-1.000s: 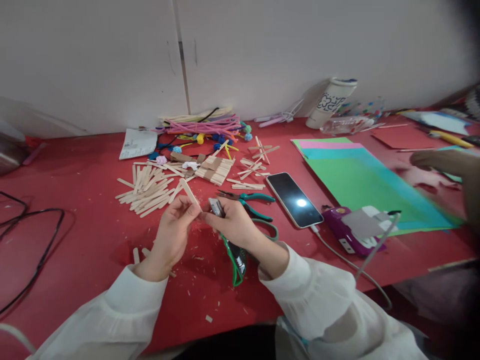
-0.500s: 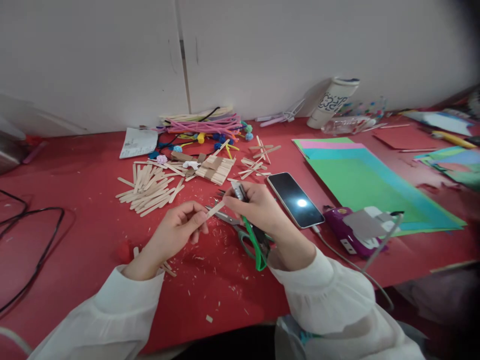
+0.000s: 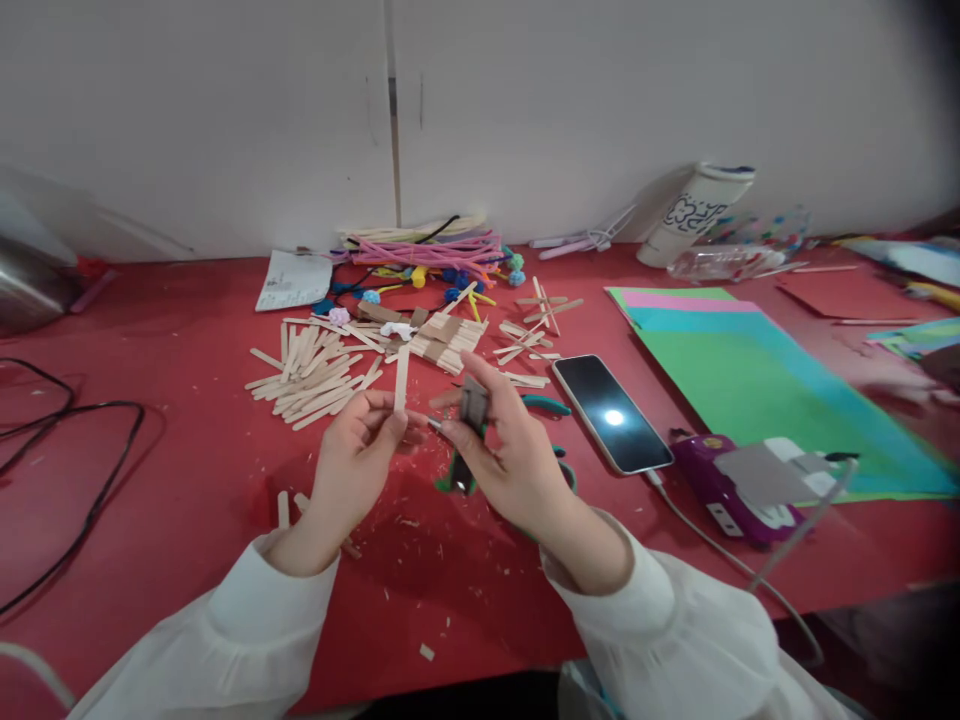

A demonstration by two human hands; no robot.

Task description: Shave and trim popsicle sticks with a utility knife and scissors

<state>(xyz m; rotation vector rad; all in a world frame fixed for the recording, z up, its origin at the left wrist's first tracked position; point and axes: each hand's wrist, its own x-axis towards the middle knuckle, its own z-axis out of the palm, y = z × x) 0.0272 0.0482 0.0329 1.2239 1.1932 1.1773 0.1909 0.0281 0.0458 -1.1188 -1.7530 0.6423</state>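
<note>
My left hand (image 3: 358,468) is closed, pinching a wooden craft stick (image 3: 402,378) that stands nearly upright between thumb and fingers. Close by on the right, my right hand (image 3: 510,445) grips a dark tool with green edges and a greyish metal end, which looks like a utility knife (image 3: 475,402). The index finger is lifted, and blur hides some of the tool's shape. Beneath and beyond this hand lie tools with teal handles (image 3: 546,404), partly covered. Small wood shavings are scattered on the red table (image 3: 420,600) below both hands.
A pile of craft sticks (image 3: 315,375) lies left of a stick bundle (image 3: 442,342). Pipe cleaners (image 3: 427,250) lie behind. Rightward are a phone (image 3: 611,412) with a cable, a purple device (image 3: 739,490), coloured paper (image 3: 720,380) and a tumbler (image 3: 694,215). Black cable (image 3: 112,470) runs at left.
The craft stick has turned from slanting toward my right hand to nearly upright. My right hand has rotated the tool, and its index finger has lifted. The view has shifted slightly left.
</note>
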